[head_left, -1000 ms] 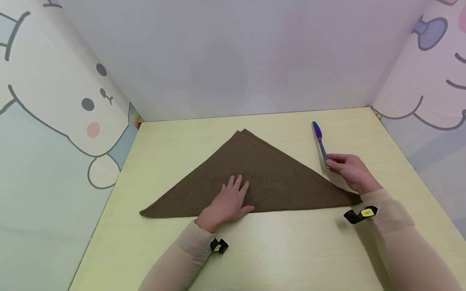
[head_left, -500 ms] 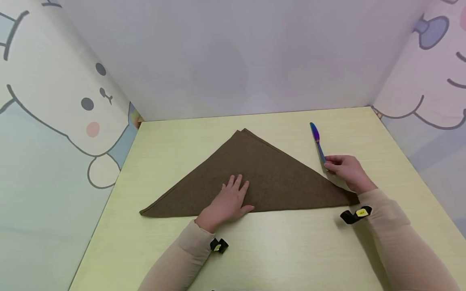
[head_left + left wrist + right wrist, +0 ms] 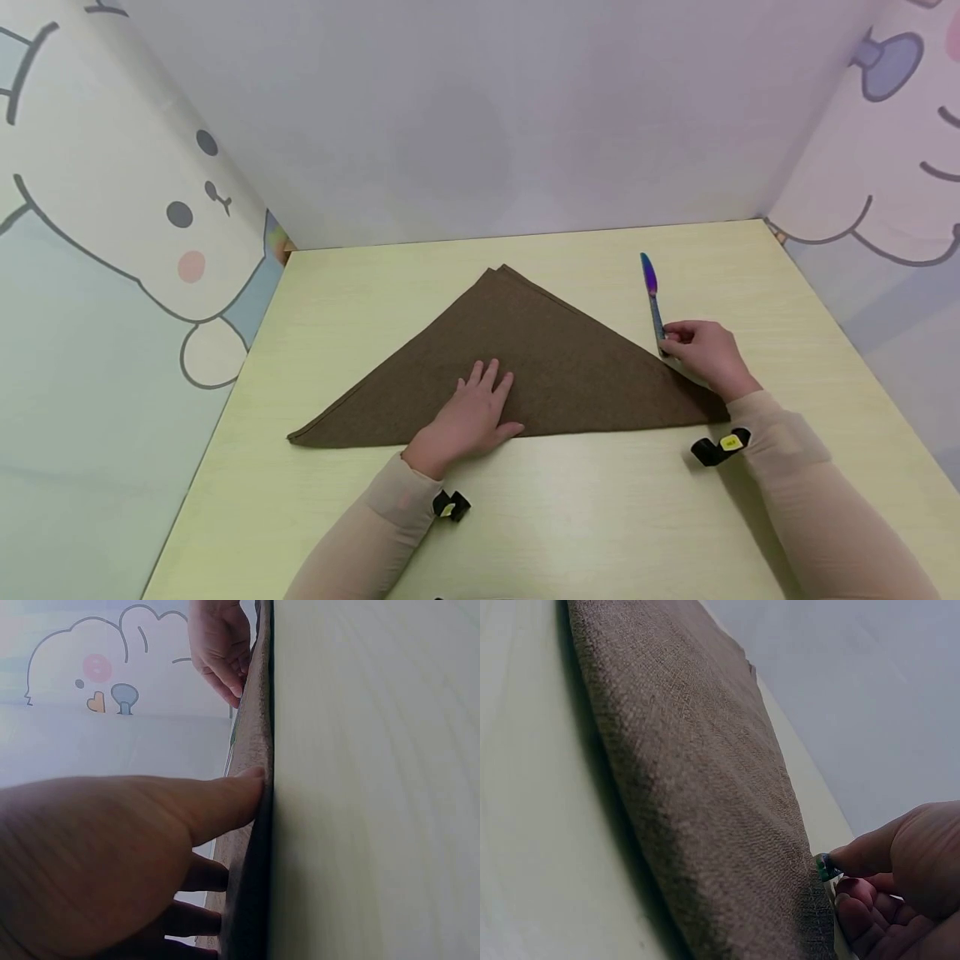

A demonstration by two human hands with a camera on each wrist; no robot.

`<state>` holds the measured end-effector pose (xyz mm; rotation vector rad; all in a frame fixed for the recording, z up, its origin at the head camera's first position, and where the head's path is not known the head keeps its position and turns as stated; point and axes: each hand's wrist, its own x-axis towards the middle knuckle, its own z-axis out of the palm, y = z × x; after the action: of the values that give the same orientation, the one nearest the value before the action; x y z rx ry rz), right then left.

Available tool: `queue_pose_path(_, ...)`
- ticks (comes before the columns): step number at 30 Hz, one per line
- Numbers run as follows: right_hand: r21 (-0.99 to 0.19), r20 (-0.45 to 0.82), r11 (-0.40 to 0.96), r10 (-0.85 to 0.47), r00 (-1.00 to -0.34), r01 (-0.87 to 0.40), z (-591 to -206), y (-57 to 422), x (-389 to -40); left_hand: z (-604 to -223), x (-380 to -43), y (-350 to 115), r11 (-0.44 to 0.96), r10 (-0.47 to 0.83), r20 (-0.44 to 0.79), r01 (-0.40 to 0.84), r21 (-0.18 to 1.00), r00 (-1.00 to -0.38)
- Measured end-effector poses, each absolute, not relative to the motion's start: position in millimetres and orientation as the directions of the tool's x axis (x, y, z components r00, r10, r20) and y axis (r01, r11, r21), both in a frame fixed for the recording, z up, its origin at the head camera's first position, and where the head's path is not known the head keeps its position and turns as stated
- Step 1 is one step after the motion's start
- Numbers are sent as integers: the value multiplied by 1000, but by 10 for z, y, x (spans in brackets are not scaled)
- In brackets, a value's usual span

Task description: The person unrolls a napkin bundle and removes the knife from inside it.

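A brown cloth lies folded into a triangle, its peak toward the back wall and its long fold toward the person. My left hand rests flat on it near the middle of that fold, fingers spread; the left wrist view has the thumb at the fold's edge. To the right of the cloth, my right hand pinches the handle end of a table knife with a blue-purple sheen. The blade points to the back. In the right wrist view only the knife's handle tip shows, beside the cloth's edge.
Everything lies on a pale wood-grain table. A plain light wall stands at its back edge, and side panels with cartoon animals flank it. The right sleeve passes beside the cloth's right corner.
My right hand has moved a little left and toward the person, bringing the knife closer to the cloth's right slope and turning it slightly straighter. The left hand and cloth have stayed put.
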<state>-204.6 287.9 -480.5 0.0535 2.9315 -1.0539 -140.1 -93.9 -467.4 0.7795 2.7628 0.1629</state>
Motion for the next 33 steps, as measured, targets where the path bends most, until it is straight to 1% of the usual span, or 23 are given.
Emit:
queue_pose_path(25, -644, -38, 763, 37, -999, 52, -4844, 2901, -2070, -4718, -1442, -948, 846, 531, -208, 502, 178, -821)
queue_pose_path(29, -644, -37, 764, 33, -999, 49, -4844, 2901, -2077, -4706, -1448, -951, 849, 526, -218, 495, 182, -822)
queue_pose_path(33, -652, -62, 756, 27, -998, 61, -4841, 2886, -2074, -4681, -1462, -984, 852, 522, -239, 489, 186, -819)
